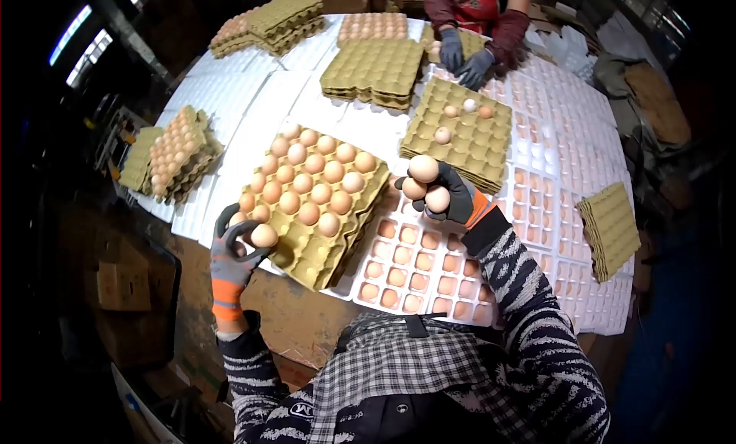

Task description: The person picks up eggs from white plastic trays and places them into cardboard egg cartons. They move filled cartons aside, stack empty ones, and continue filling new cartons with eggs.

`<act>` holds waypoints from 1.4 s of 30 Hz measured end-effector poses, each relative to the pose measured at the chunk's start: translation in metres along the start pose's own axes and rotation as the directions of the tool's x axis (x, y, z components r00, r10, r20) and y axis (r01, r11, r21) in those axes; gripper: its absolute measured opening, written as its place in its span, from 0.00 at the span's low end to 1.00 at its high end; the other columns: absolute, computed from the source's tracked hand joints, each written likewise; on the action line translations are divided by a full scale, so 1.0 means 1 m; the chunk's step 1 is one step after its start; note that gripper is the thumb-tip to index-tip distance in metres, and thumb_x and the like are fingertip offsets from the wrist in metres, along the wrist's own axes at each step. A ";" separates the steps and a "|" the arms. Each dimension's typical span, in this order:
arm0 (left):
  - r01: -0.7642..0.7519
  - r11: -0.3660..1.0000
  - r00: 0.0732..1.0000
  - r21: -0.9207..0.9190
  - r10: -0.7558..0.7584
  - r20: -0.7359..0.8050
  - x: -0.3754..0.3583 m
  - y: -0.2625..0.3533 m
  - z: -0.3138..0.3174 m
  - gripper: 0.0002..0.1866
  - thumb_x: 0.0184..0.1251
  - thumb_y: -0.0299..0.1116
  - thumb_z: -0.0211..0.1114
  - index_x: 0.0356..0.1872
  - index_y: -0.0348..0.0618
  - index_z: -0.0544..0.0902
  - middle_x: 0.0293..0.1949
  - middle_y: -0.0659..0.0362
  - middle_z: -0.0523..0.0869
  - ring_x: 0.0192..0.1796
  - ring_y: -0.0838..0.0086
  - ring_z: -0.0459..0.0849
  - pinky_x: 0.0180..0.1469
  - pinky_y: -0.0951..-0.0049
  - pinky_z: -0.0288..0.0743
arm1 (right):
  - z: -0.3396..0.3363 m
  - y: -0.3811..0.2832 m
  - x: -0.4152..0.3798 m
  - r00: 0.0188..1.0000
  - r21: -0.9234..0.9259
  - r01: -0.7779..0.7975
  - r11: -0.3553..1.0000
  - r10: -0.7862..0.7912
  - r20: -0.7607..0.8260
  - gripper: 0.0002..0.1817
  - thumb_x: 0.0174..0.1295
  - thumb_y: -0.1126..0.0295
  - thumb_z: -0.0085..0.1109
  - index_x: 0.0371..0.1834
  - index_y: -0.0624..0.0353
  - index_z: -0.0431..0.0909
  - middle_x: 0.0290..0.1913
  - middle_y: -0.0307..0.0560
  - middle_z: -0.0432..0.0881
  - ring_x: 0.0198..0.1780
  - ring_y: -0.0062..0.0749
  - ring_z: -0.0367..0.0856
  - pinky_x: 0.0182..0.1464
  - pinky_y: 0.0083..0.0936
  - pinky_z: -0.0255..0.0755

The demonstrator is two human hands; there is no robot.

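Several brown eggs [424, 168] are gathered in my right hand [458, 197], its gloved fingers closed around them, above the white foam tray [357, 289]. That tray's cells hold brown eggs [402, 255]. At the near left corner of a stacked pulp egg tray [295, 252], my left hand [234, 252] curls around an egg [264, 235]. Another egg partly shows against its palm. Rows of eggs [309, 213] fill much of this pulp tray, while cups along its near edge hold none. Both gloves are grey with orange cuffs.
Beyond my right hand stands a pulp tray stack [491, 141] with a few eggs on top. A co-worker's gloved hands [464, 61] are at the far side. More pulp trays [372, 68] stand on the table, with another stack [609, 229] at right.
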State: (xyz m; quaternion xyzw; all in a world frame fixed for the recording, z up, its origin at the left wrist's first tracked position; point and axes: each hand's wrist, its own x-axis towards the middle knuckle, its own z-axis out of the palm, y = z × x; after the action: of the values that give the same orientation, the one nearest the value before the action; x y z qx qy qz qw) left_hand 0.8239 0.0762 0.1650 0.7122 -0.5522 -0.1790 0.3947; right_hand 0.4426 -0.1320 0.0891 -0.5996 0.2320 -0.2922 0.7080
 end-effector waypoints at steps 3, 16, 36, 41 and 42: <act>-0.199 0.979 0.980 -0.034 0.199 -0.001 0.008 0.025 0.042 0.29 0.42 0.30 0.84 0.51 0.43 0.85 0.66 0.50 0.78 0.64 0.59 0.80 0.62 0.62 0.75 | -0.067 0.000 -0.057 0.976 0.246 -0.077 0.966 0.123 -0.177 0.29 0.67 0.67 0.64 0.71 0.53 0.67 0.59 0.44 0.82 0.47 0.20 0.81 0.43 0.21 0.80; -0.578 0.794 0.691 -0.189 0.600 0.404 0.115 0.228 0.417 0.25 0.50 0.33 0.77 0.54 0.57 0.84 0.66 0.55 0.75 0.61 0.55 0.80 0.57 0.60 0.80 | -0.337 0.029 -0.138 0.512 -0.520 -0.804 0.289 -0.112 -0.852 0.31 0.54 0.43 0.69 0.60 0.42 0.83 0.63 0.50 0.77 0.60 0.45 0.81 0.60 0.40 0.76; -0.577 0.776 0.694 0.254 0.303 0.653 0.233 0.237 0.686 0.23 0.70 0.42 0.55 0.66 0.60 0.78 0.56 0.47 0.84 0.53 0.50 0.85 0.55 0.53 0.79 | -0.436 0.083 -0.091 0.672 -0.735 -0.674 0.072 -0.353 -0.650 0.21 0.69 0.54 0.55 0.64 0.37 0.77 0.60 0.47 0.79 0.61 0.45 0.77 0.61 0.44 0.70; -0.610 0.792 0.714 -0.023 0.562 0.417 0.218 0.245 0.739 0.23 0.69 0.41 0.59 0.64 0.56 0.77 0.55 0.49 0.79 0.57 0.48 0.78 0.57 0.52 0.74 | -0.439 0.106 -0.101 0.454 -0.733 -0.585 0.347 -0.609 -0.651 0.25 0.65 0.66 0.55 0.68 0.46 0.74 0.60 0.51 0.78 0.61 0.50 0.75 0.66 0.46 0.65; -0.595 0.794 0.710 0.128 0.444 0.547 0.210 0.253 0.739 0.24 0.68 0.42 0.60 0.65 0.55 0.77 0.57 0.52 0.78 0.59 0.51 0.76 0.59 0.50 0.71 | -0.439 0.104 -0.102 0.406 -0.738 -0.575 0.353 -0.661 -0.632 0.25 0.66 0.67 0.55 0.68 0.47 0.74 0.60 0.52 0.78 0.61 0.52 0.75 0.66 0.46 0.66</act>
State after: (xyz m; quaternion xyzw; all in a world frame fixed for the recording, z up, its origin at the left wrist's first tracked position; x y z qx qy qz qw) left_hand 0.2185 -0.4083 -0.0665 0.5061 -0.8332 -0.1490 0.1654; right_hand 0.0848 -0.3629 -0.0913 -0.6209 0.6733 -0.3993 -0.0403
